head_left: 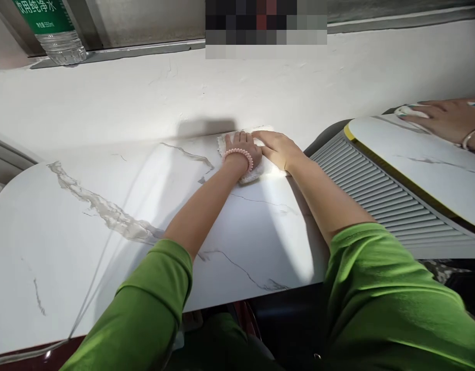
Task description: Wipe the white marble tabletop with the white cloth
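Both my hands are on a white cloth [265, 166] at the back edge of a white marbled table [117, 278], close to the wall. My left hand [243, 147], with a pink beaded bracelet [239, 152] on its wrist, presses down on the cloth with bent fingers closed on it. Beside it, my right hand [278, 147] reaches in from the right, its fingers stretched out toward the left hand and its thumb apart. It touches the cloth's right part. Some of the cloth is hidden beneath both hands.
A plastic water bottle [65, 46] with a green label stands on the ledge at upper left. To the right, a ribbed grey panel [392, 190] borders another marbled surface [434, 149]. There, another person's hand [450, 118] rests on a white cloth [411, 111].
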{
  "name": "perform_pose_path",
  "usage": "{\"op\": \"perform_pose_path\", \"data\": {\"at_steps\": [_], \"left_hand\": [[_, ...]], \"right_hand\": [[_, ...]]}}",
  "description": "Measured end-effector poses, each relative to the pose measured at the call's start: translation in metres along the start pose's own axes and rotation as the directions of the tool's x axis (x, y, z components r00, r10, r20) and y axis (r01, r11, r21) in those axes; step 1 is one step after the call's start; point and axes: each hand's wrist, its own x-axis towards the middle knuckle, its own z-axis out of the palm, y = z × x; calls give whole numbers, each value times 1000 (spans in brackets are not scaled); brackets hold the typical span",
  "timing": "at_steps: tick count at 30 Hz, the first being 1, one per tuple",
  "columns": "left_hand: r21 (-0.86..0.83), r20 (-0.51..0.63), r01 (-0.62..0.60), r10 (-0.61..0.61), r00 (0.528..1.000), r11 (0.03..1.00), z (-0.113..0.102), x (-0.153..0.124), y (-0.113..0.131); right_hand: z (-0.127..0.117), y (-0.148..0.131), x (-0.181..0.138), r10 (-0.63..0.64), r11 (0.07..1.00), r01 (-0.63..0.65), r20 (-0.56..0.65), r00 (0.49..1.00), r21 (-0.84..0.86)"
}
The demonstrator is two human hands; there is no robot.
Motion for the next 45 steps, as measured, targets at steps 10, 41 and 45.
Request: {"op": "perform_pose_path", "data": {"at_steps": [10, 41, 45], "left_hand": [[-3, 16, 0, 0, 1000, 1000, -5, -38, -1], [37, -61, 38, -35, 998, 999, -23, -70, -99], [37, -57, 81, -79, 995, 996, -24, -64, -105]], "right_hand": [[5, -23, -24, -42, 998, 40, -30, 999, -46], [33, -123, 32, -59, 998, 59, -20, 998, 16], [40, -119, 44, -52, 999, 52, -33, 998, 7]]}}
